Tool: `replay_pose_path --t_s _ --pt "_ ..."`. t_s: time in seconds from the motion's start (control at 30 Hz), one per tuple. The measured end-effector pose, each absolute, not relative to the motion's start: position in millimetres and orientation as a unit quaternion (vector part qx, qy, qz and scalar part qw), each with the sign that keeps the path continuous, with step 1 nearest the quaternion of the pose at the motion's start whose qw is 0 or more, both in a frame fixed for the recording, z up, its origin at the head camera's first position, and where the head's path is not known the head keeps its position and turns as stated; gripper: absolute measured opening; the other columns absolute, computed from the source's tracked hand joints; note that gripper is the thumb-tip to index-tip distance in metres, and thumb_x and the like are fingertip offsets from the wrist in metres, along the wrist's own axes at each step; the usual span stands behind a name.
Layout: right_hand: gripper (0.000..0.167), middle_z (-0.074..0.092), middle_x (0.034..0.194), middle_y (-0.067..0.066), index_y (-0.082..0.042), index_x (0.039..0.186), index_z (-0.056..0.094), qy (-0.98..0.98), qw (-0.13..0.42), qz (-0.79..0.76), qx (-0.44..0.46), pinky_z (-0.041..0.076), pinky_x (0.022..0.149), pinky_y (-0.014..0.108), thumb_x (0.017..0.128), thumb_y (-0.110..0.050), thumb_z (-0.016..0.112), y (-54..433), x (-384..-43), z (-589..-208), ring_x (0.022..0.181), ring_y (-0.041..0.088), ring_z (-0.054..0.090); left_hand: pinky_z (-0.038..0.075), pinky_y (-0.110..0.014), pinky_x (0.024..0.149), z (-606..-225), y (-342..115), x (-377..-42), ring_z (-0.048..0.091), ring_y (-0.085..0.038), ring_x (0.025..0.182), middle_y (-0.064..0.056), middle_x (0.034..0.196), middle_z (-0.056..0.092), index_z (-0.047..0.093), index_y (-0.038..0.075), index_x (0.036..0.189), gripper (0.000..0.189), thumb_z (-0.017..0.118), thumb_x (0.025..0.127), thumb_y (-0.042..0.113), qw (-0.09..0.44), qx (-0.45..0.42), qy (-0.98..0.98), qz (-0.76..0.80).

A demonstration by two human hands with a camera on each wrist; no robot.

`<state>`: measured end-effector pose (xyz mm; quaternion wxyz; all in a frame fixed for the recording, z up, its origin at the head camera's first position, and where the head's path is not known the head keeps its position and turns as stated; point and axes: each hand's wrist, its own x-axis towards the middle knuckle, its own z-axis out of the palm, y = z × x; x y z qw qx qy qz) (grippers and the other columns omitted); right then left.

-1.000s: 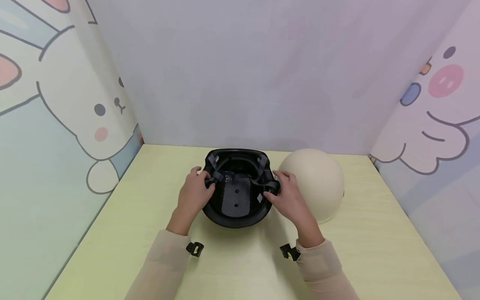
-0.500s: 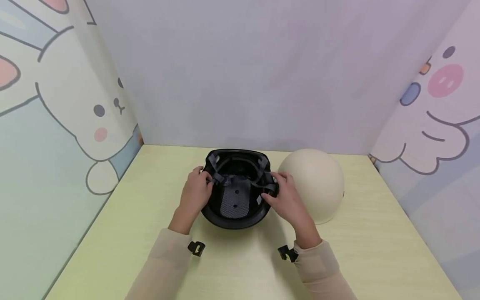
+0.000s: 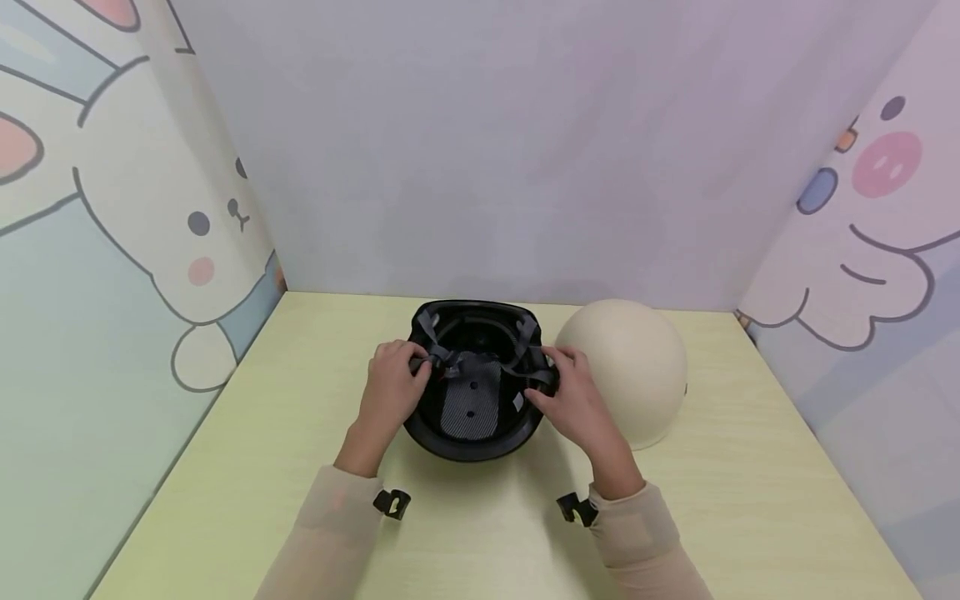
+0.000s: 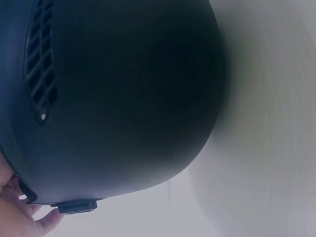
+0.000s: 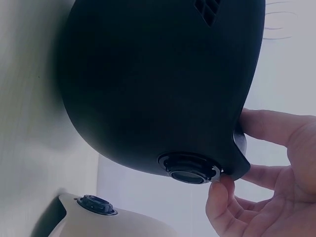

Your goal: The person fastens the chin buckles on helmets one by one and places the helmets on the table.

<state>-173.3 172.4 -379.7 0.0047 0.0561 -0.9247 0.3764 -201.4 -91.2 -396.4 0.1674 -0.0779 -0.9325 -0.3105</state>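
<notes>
A black helmet [image 3: 472, 450] lies upside down on the table, its padded inside and dark straps [image 3: 517, 354] facing up. At its left rim my left hand [image 3: 392, 383] curls its fingers and thumb over the edge, by a strap. The right rim is gripped by my right hand [image 3: 576, 400], thumb inside and fingers outside. In the right wrist view, fingertips [image 5: 217, 195] touch a small tab beside a round black fitting [image 5: 190, 168] on the shell. The left wrist view shows a vent [image 4: 42, 64] in the shell; most of the left hand is outside that view.
A cream helmet [image 3: 633, 367] stands dome up just right of the black one, close to my right hand. Beneath is a pale yellow table [image 3: 465, 550], bordered by a plain back wall [image 3: 480, 150] and side walls with cartoon animals.
My left hand's fingers have shifted slightly inward and curled more over the rim and strap. The right hand moved slightly left early on, then stayed. The black helmet has barely moved.
</notes>
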Motion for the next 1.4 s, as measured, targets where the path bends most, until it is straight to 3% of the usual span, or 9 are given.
replay_pose_path --t_s 0.2,0.47,0.7,0.9,1.1,1.4 --pt "0.069 0.025 0.146 0.025 -0.004 0.147 0.039 -0.925 0.002 0.375 0.055 0.037 0.099 0.054 0.089 -0.018 0.073 171.9 -175.0 -377.1 0.127 0.041 0.041 0.041 -0.049 0.086 -394.0 -92.5 -201.1 0.055 -0.033 0.096 -0.013 0.098 0.067 0.069 0.004 0.096 0.010 0.069 0.089 0.012 0.165 -0.071 -0.921 -0.346" --pt "0.055 0.045 0.130 0.022 -0.004 0.137 0.054 -0.942 0.031 0.325 0.082 0.038 0.095 0.051 0.088 -0.020 0.074 167.3 -181.4 -370.3 0.120 0.039 0.040 0.047 -0.040 0.066 -387.6 -98.1 -198.8 0.059 -0.024 0.076 -0.011 0.096 0.067 0.065 0.006 0.102 0.011 0.065 0.092 0.010 0.146 -0.065 -0.874 -0.459" --pt "0.050 0.053 0.123 0.019 -0.006 0.132 0.059 -0.962 0.043 0.247 0.112 0.037 0.093 0.051 0.088 -0.024 0.074 159.2 -195.3 -366.2 0.112 0.039 0.048 0.047 -0.044 0.082 -384.5 -100.1 -198.0 0.061 -0.026 0.102 -0.010 0.099 0.067 0.064 0.006 0.103 0.010 0.063 0.094 0.010 0.129 -0.067 -0.849 -0.508" --pt "0.043 0.059 0.116 0.014 -0.005 0.126 0.063 -0.970 0.033 0.193 0.146 0.037 0.095 0.052 0.089 -0.024 0.073 150.9 -207.2 -365.5 0.106 0.032 0.056 0.042 -0.040 0.078 -385.1 -101.8 -197.6 0.058 -0.023 0.093 -0.010 0.100 0.068 0.063 0.005 0.106 0.012 0.061 0.095 0.008 0.122 -0.064 -0.839 -0.526" --pt "0.035 0.063 0.105 0.009 -0.008 0.117 0.069 -0.974 0.026 0.155 0.163 0.045 0.085 0.045 0.089 -0.027 0.074 143.6 -216.2 -372.2 0.096 0.027 0.060 0.044 -0.046 0.088 -383.9 -103.0 -198.0 0.060 -0.025 0.098 -0.013 0.104 0.068 0.063 0.003 0.108 0.013 0.060 0.095 0.006 0.115 -0.058 -0.826 -0.549" --pt "0.008 0.062 0.087 0.005 -0.010 0.094 0.076 -0.968 0.086 0.157 0.176 0.049 0.071 0.040 0.089 -0.014 0.072 144.4 -220.7 -382.4 0.078 0.023 0.059 0.046 -0.042 0.090 -382.9 -104.2 -200.4 0.062 -0.025 0.098 -0.014 0.101 0.069 0.062 0.001 0.108 0.015 0.059 0.094 0.000 0.126 -0.045 -0.804 -0.580"
